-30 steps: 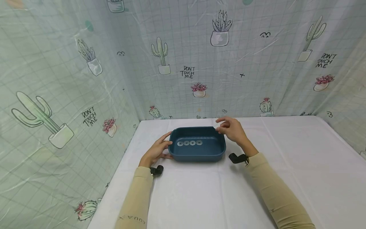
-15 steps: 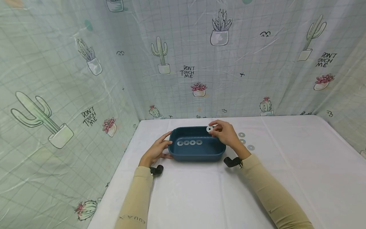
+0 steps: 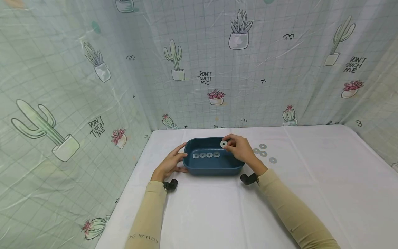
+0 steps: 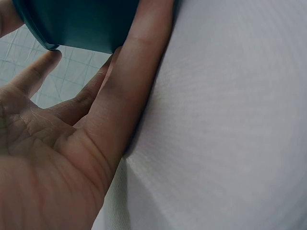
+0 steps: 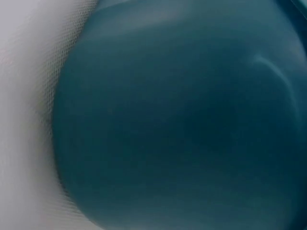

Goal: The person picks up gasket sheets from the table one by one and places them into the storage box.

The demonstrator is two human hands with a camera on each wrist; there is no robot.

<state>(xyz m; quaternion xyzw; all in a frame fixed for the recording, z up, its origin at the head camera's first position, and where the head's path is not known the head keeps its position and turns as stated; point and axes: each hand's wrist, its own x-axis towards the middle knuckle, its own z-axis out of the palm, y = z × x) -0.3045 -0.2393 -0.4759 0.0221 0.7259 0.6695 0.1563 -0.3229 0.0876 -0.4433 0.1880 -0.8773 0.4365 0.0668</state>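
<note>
A dark blue rectangular container (image 3: pixel 214 171) stands on the table. In a row on its floor lie several flat grey washers (image 3: pixel 202 155). My left hand (image 3: pixel 168 164) holds the container's left end, thumb over the rim and other fingers spread along the outer wall. The left wrist view shows those fingers (image 4: pixel 129 67) against the wall. Above the container's back right part, my right hand (image 3: pixel 238 148) pinches one washer (image 3: pixel 223 144) between thumb and fingertips, its holed face showing. The right wrist view is filled by the blue container wall (image 5: pixel 168 124); the hand is out of that view.
Several more washers (image 3: pixel 263 153) lie loose on the white tabletop (image 3: pixel 211 211), right of the container. A curtain (image 3: pixel 217 62) printed with cacti hangs behind and to the left. Each wrist carries a black camera, such as the right one (image 3: pixel 248 178).
My right hand has moved left from the container's back right corner to over its inside, carrying the washer. The loose washers on the table have come into sight. The left hand stays put.
</note>
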